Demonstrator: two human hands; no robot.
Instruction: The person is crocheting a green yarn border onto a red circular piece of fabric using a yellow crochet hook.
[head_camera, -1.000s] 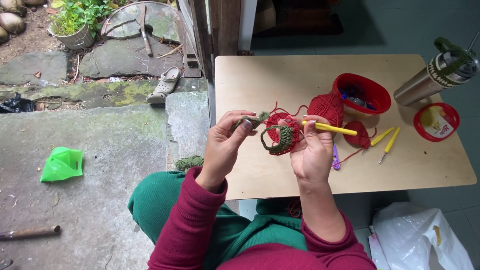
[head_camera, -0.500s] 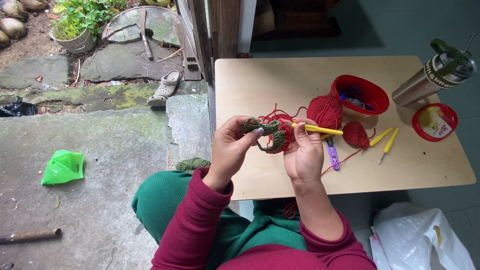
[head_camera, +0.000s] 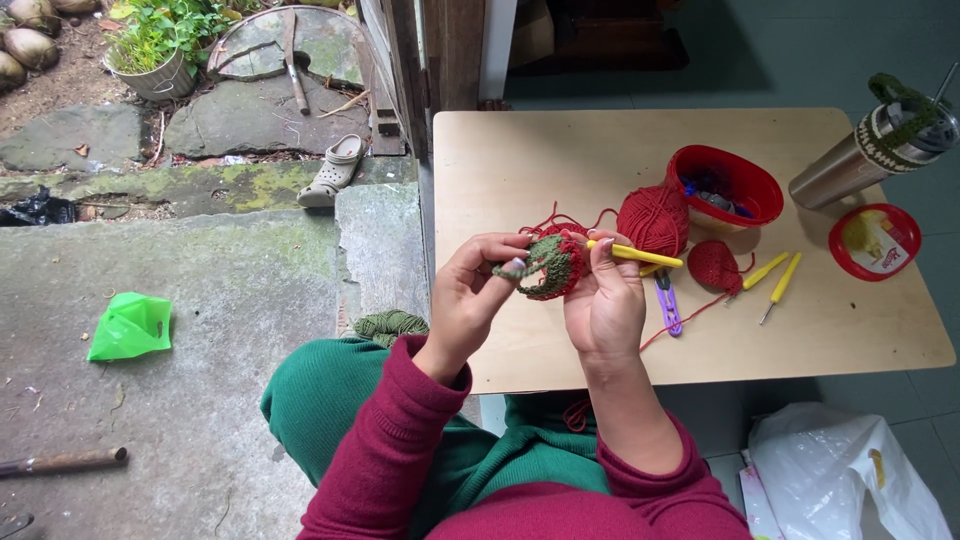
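Note:
My left hand (head_camera: 470, 292) pinches the left side of a small red and green crochet piece (head_camera: 547, 264) above the wooden table (head_camera: 560, 160). My right hand (head_camera: 603, 300) holds the piece's right side together with a yellow-handled crochet hook (head_camera: 640, 254), which points right. Red yarn runs from the piece to a red yarn ball (head_camera: 654, 219) on the table. A ball of green yarn (head_camera: 390, 324) lies by my left knee.
On the table: a red bowl (head_camera: 727, 183) with small items, a small red crochet disc (head_camera: 715, 265), purple snips (head_camera: 667, 303), two yellow hooks (head_camera: 775, 277), a red-lidded tub (head_camera: 876, 241), a steel tumbler (head_camera: 875, 145). A white plastic bag (head_camera: 845, 480) lies at the lower right.
Both hands have drawn closer together around the crochet piece and shifted slightly down. The left hand's fingers now close on the piece's green edge.

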